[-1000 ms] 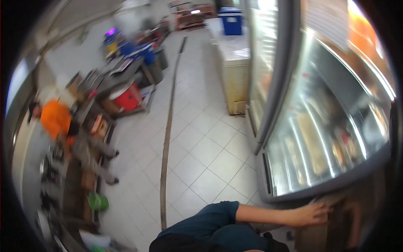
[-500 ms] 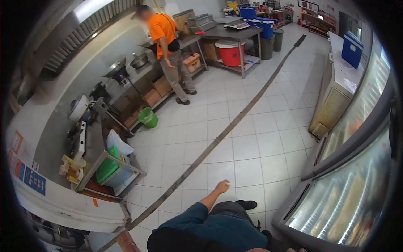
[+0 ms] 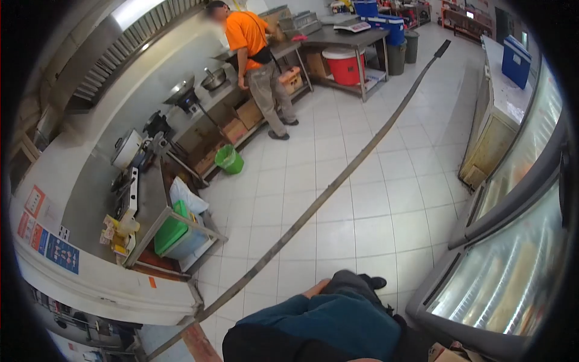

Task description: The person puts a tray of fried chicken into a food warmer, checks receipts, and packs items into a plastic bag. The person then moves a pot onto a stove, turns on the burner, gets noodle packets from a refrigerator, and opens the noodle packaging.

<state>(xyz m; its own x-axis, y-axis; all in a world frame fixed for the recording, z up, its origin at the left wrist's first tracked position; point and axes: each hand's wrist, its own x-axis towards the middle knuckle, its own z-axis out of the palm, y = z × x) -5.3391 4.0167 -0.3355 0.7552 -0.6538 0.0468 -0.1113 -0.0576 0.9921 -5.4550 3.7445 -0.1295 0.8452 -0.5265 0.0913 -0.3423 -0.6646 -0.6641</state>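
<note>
Part of my left hand [image 3: 317,288] shows low in the view, close against my dark trousers and beside my teal shirt [image 3: 329,320]. Its fingers are hidden, so whether it holds anything does not show. My right hand is out of sight. A cardboard-coloured object [image 3: 445,353] lies at the bottom edge, right of my body. To my right is a glass-fronted display fridge [image 3: 500,277]. Below me the white tiled floor [image 3: 356,211] is crossed by a long dark strip [image 3: 325,194].
A person in an orange shirt [image 3: 246,37] stands at the left counter. Near them are a green bin [image 3: 230,160] and a red tub [image 3: 344,67]. A steel table with a green-lidded box [image 3: 172,232] is at left. A white freezer [image 3: 491,130] bearing a blue cooler [image 3: 515,62] stands right.
The view has swung left from the fridge. My left hand, earlier reaching right, then out over the floor, is now close to my body. The person in orange has lowered one arm.
</note>
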